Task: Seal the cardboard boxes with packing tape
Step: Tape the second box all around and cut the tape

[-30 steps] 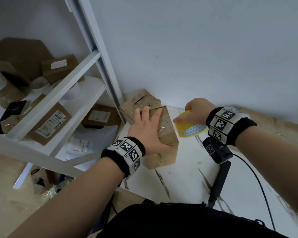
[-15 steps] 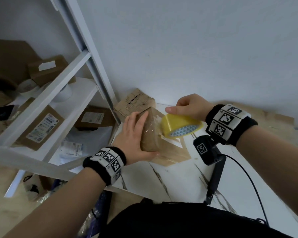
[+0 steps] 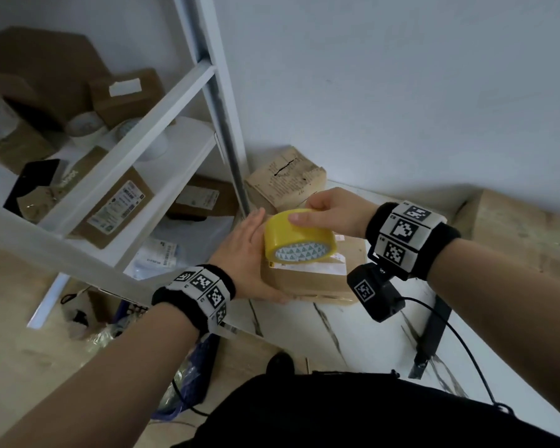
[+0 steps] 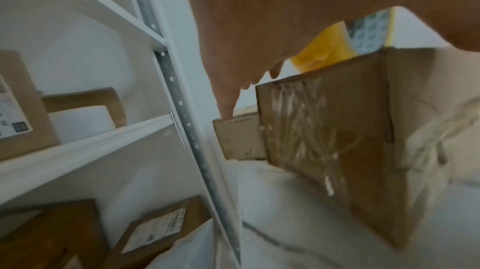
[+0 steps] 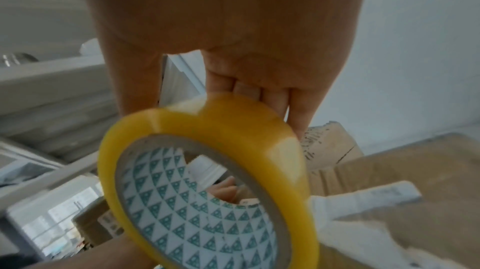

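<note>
A person stands at a white table (image 3: pixel 353 334) pushed against a pale wall, seen from above. A small cardboard box (image 3: pixel 307 279) lies on the table close to its left edge, with clear tape already shining on its side (image 4: pixel 306 129) and a white label on top.

The left hand (image 3: pixel 243 253) rests flat against the box's left side, fingers straight and together, thumb under the near edge.

The right hand (image 3: pixel 333 210) holds a yellow roll of tape (image 3: pixel 296 236) just above the top of the box, thumb on the near side of the roll and fingers curled over the far side. The roll's cardboard core (image 5: pixel 202 207) is printed with small green triangles.

Behind the box, in the corner by the wall, sits a second, worn cardboard box (image 3: pixel 285 181) with a tear in its top.

To the left stands a white metal shelf (image 3: pixel 162 130) holding more cardboard parcels with labels.
</note>
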`<action>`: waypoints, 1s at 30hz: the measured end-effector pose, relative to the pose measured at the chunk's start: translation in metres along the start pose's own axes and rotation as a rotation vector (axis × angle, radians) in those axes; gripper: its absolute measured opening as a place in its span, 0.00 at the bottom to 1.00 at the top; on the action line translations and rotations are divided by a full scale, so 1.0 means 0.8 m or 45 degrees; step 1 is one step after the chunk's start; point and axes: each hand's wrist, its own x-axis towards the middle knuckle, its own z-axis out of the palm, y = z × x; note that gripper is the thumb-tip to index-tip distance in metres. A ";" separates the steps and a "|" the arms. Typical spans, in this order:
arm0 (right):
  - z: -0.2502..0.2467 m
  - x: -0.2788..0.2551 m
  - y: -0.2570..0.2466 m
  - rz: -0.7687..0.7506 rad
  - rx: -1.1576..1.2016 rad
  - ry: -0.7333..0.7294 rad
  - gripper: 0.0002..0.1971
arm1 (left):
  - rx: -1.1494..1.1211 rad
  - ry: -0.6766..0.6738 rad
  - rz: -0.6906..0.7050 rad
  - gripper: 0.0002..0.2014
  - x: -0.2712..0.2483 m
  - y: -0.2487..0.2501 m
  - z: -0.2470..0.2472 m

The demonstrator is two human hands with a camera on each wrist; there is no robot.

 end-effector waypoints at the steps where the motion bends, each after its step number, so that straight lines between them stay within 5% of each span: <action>1: 0.004 0.000 0.001 0.010 -0.052 -0.008 0.12 | 0.125 -0.050 0.016 0.70 0.003 -0.003 0.004; 11: 0.002 -0.004 0.015 0.041 -0.291 0.053 0.16 | 0.463 -0.051 -0.011 0.63 0.021 0.004 0.034; 18: -0.043 -0.031 0.046 0.278 -0.596 0.182 0.25 | 0.392 -0.041 0.013 0.63 0.020 0.009 0.030; 30: -0.058 -0.048 0.066 0.338 -0.912 0.242 0.29 | 0.452 -0.072 -0.059 0.65 0.019 0.027 0.025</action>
